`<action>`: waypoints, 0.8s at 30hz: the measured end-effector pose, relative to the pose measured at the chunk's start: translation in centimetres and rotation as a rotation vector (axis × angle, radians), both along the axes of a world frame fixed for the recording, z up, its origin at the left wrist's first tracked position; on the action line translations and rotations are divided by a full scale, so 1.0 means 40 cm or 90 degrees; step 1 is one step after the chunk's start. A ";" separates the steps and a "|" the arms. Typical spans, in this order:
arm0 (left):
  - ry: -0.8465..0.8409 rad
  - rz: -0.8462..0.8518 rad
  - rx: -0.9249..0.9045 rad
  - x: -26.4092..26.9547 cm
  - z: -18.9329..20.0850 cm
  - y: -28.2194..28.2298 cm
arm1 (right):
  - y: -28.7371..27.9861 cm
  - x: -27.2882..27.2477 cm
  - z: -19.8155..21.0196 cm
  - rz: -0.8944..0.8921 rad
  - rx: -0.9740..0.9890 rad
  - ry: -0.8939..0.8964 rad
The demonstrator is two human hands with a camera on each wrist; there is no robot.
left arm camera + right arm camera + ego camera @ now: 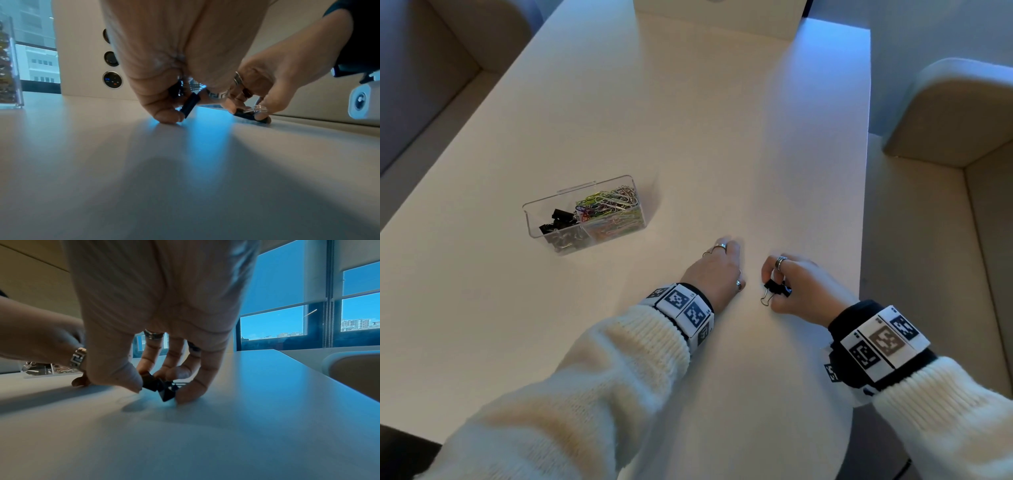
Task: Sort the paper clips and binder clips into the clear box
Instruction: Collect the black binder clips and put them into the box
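The clear box [530,219] stands left of centre on the white table [688,120]; black binder clips [560,219] fill its left compartment and coloured paper clips [609,209] its right. My left hand [726,270] is low on the table right of the box; in the left wrist view its thumb and fingers pinch a black binder clip [190,104]. Just to the right, my right hand [798,284] pinches a black binder clip [777,288] with silver handles against the table. The right wrist view shows black binder clips [158,384] between this hand's fingertips.
Beige padded seats [945,113] flank the table on both sides. A white panel with round sockets [112,79] closes the far end. The table's right edge [861,267] runs close to my right hand.
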State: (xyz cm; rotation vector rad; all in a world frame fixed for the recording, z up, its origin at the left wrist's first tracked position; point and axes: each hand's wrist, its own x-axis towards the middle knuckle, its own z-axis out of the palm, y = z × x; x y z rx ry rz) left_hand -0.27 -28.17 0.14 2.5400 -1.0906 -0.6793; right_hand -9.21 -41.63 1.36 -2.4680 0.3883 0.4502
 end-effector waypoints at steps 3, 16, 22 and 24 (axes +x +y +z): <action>0.036 0.041 -0.002 0.005 0.006 0.004 | 0.004 0.004 0.001 0.003 0.004 -0.002; 0.835 0.534 -0.404 0.050 0.040 0.070 | 0.038 0.030 0.039 0.002 0.048 -0.055; 0.904 0.611 -0.503 0.052 0.035 0.095 | 0.112 0.088 0.114 0.048 0.100 -0.188; 0.929 0.612 -0.553 0.056 0.035 0.106 | 0.142 0.111 0.136 0.076 0.107 -0.218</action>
